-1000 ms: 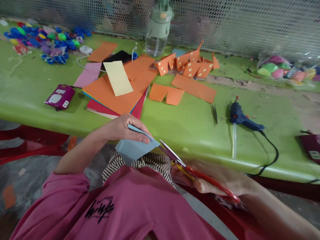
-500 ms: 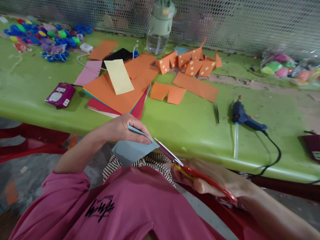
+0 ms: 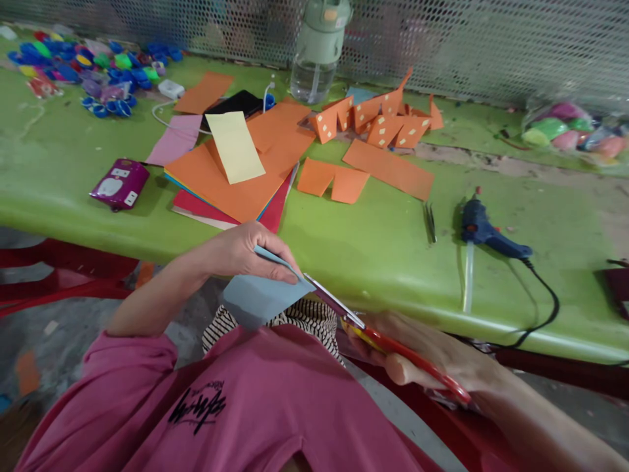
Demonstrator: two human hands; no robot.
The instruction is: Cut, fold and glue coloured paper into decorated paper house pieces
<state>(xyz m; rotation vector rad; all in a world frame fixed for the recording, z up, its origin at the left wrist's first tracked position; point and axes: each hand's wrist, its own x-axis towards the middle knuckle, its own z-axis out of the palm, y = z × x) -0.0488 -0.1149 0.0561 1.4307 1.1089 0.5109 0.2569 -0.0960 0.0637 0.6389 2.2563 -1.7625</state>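
My left hand [image 3: 240, 252] pinches a folded light blue paper [image 3: 260, 298] in front of my chest, just below the green table's front edge. In my right hand [image 3: 437, 357] are red-handled scissors [image 3: 393, 347], fingers through the loops. Their blades [image 3: 329, 298] point up-left and meet the right corner of the blue paper.
The green table [image 3: 383, 255] carries a stack of orange and coloured paper sheets [image 3: 236, 177], folded orange pieces with white squares [image 3: 378, 124], a blue glue gun [image 3: 484, 233] with cord, tweezers [image 3: 430, 221], a purple device [image 3: 119, 185], bottle caps [image 3: 93, 72] and a water bottle [image 3: 319, 49].
The scissor blades have closed in on the blue paper's right corner and now touch it. The view has drifted slightly left; both hands stay in nearly the same place.
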